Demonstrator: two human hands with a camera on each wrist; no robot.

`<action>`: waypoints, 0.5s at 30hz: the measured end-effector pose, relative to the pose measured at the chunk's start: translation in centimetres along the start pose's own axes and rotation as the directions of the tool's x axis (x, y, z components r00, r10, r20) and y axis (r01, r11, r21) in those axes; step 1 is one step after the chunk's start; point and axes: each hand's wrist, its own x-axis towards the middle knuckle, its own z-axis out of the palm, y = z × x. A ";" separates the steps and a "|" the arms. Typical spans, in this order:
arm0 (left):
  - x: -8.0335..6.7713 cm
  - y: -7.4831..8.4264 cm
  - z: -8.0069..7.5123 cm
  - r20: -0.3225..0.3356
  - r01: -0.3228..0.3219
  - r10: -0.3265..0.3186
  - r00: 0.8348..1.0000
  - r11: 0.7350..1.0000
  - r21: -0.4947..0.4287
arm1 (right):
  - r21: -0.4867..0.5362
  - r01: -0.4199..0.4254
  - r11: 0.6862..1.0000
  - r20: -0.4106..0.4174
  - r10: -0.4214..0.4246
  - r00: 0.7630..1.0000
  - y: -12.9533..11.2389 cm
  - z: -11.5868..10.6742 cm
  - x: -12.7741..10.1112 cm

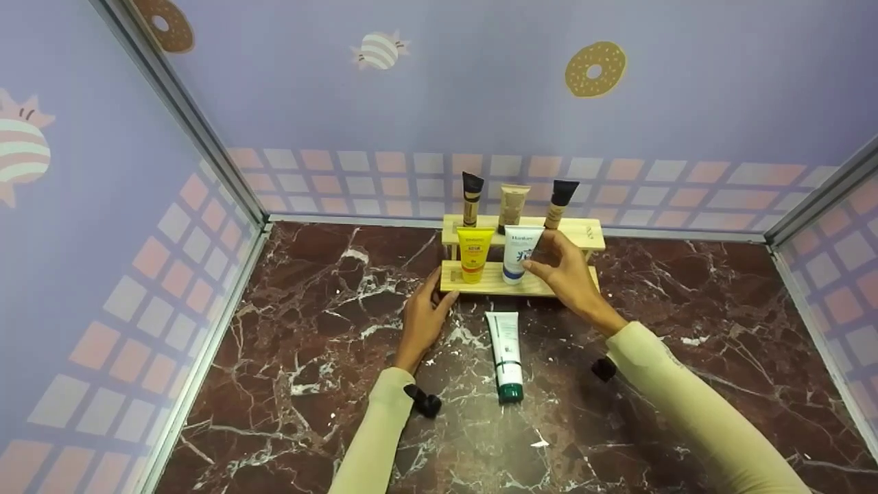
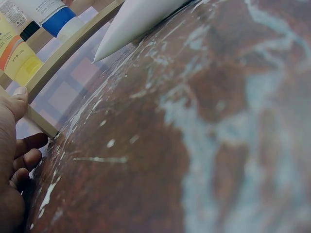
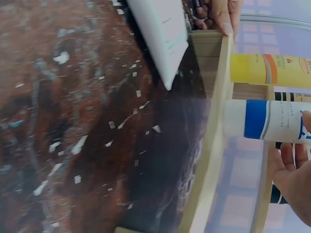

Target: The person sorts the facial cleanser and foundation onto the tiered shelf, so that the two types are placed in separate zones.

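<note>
**A:** What is all around?

**B:** Purple walls with donuts and candies on them. Below is a dark red stone surface [image 1: 686, 309] with white lines in it.

**A:** What stands on it?

**B:** A little wooden rack [image 1: 583, 233] with two steps, at the back by the wall. Three tubes stand on the top step. A yellow tube [image 1: 475, 254] and a white tube with a blue cap [image 1: 519, 255] stand on the low step, side by side.

**A:** What does the right hand [image 1: 566, 274] do?

**B:** Its fingers [image 1: 545, 250] are bent around the white tube with the blue cap and hold it from the right. The tube is upright on the low step, cap down.

**A:** And the left hand [image 1: 422, 319]?

**B:** It rests at the left end of the low step. The thumb [image 2: 17, 99] lies on the wood. The other fingers are loosely bent and hold nothing.

**A:** Anything else?

**B:** A white tube with a green cap [image 1: 506, 353] lies flat on the surface, just in front of the rack, between the two arms. No hand touches it.
</note>
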 end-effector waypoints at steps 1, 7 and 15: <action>0.0 0.0 0.0 0.001 0.000 0.000 1.000 1.000 0.000 | -0.003 -0.004 1.000 0.003 0.004 1.000 0.2 -0.2 -0.3; -0.1 0.0 0.1 -0.006 -0.013 0.013 1.000 1.000 -0.022 | 0.028 -0.044 0.999 0.019 0.043 0.999 1.3 -1.0 -2.0; 0.0 -0.1 0.1 0.001 0.011 -0.011 1.000 1.000 -0.026 | -0.008 -0.078 0.997 0.050 0.078 0.996 2.6 -1.7 -4.1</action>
